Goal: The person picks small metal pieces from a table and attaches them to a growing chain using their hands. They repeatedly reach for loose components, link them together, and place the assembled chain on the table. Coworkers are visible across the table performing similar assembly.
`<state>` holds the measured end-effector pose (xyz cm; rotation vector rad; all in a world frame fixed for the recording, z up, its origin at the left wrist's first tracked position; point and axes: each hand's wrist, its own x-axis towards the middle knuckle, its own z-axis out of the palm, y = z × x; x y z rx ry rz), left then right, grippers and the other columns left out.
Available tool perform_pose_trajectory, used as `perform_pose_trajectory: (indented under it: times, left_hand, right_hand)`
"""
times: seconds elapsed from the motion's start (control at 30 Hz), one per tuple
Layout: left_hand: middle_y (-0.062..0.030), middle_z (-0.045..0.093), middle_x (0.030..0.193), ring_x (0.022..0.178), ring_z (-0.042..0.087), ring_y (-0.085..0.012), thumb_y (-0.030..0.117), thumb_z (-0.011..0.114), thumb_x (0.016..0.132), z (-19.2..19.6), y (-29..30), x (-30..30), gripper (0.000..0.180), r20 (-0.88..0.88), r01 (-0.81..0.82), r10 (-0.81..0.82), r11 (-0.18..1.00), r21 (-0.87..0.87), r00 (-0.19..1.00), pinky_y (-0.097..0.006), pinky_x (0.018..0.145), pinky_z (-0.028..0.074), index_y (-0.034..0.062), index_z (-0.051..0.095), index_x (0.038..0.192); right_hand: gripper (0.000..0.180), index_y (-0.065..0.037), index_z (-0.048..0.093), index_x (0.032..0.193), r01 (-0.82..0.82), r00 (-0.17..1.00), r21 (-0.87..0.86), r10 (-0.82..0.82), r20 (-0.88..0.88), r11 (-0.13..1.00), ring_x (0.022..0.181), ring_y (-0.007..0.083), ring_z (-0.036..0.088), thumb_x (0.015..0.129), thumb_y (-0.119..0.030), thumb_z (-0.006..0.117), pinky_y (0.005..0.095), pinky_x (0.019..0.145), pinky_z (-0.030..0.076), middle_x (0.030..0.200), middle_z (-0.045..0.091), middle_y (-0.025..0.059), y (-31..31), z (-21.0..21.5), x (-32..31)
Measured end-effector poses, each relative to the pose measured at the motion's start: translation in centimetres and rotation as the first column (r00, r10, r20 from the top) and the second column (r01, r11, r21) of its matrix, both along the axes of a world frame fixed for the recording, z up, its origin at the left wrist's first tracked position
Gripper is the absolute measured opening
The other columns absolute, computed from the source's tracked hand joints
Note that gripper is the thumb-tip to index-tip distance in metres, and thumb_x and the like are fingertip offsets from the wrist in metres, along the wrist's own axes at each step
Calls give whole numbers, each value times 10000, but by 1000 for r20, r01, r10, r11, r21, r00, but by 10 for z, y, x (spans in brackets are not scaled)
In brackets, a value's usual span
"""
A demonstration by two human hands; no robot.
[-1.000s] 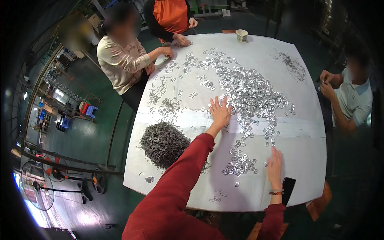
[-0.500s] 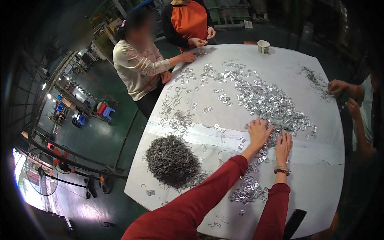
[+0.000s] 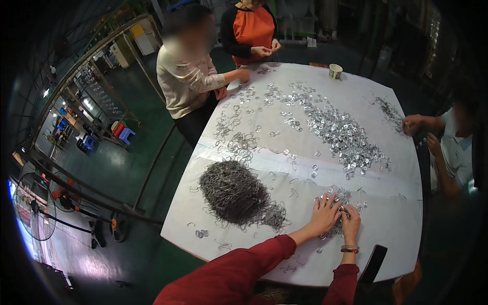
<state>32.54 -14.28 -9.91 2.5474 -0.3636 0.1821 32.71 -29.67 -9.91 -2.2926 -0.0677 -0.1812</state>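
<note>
A small heap of shiny metal buckles (image 3: 337, 195) lies close to me on the white-covered table (image 3: 391, 223). My left hand (image 3: 325, 217) rests on its left side, fingers spread and palm down. Against its right side is my right hand (image 3: 349, 223), fingers bent loosely over the pieces without closing on any that I can see. Some buckles are hidden under both hands. Farther off spreads the larger pile of the same buckles (image 3: 341, 133). To the left of my hands stands a dense mound of thin bent wire hooks (image 3: 231, 193).
A dark phone-like slab (image 3: 373, 263) stands out at the near edge, right of my forearm. A paper cup (image 3: 335, 71) is on the far edge. Co-workers sit or stand at the far left, far side and right, some handling small pieces. Loose hooks (image 3: 229, 119) lie scattered left.
Both hands have come back toward me from the edge of the large pile, drawing buckles into a heap. My right fingers have bent. The view has shifted slightly.
</note>
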Motion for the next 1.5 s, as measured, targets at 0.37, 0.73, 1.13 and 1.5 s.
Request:
perform_pose_trajectory:
  times: [0.37, 0.73, 1.13, 1.5]
  left_hand:
    - [-191, 316, 1478, 1348, 300, -433, 298, 534, 917, -10, 66, -142, 510, 22, 206, -211, 969, 138, 977, -601, 1003, 310, 220, 418, 1408]
    - [-112, 710, 836, 729, 685, -231, 89, 711, 783, 96, 274, -158, 148, 213, 34, 41, 941, -337, 976, -323, 693, 531, 44, 720, 923]
    - [-175, 665, 863, 827, 653, -346, 103, 652, 803, 25, 285, -167, 157, 33, 152, -152, 988, -12, 988, -422, 742, 524, 69, 721, 941]
    - [-124, 548, 946, 933, 554, -296, 78, 507, 852, 12, 234, -162, 100, 131, 209, -252, 938, 277, 959, -405, 725, 520, 25, 532, 933]
  right_hand:
    - [360, -22, 652, 1128, -38, 998, -318, 54, 42, 947, 1308, 409, 365, 788, 55, 562, 470, 1109, 299, 1368, 452, 216, 64, -4, -113]
    - [412, -87, 628, 1220, -3, 967, -135, 37, 250, 991, 1238, 327, 508, 845, 27, 500, 379, 1044, 393, 1295, 564, 181, 61, 82, -144]
    - [335, 78, 540, 1258, 106, 991, 593, -136, 6, 798, 1077, 220, 615, 961, -76, 522, 308, 897, 512, 1203, 610, 150, 19, 118, -269]
    - [257, 23, 606, 1189, 476, 830, 777, -502, -243, 411, 927, 169, 632, 957, -72, 551, 276, 839, 526, 1032, 645, 104, -2, 41, -423]
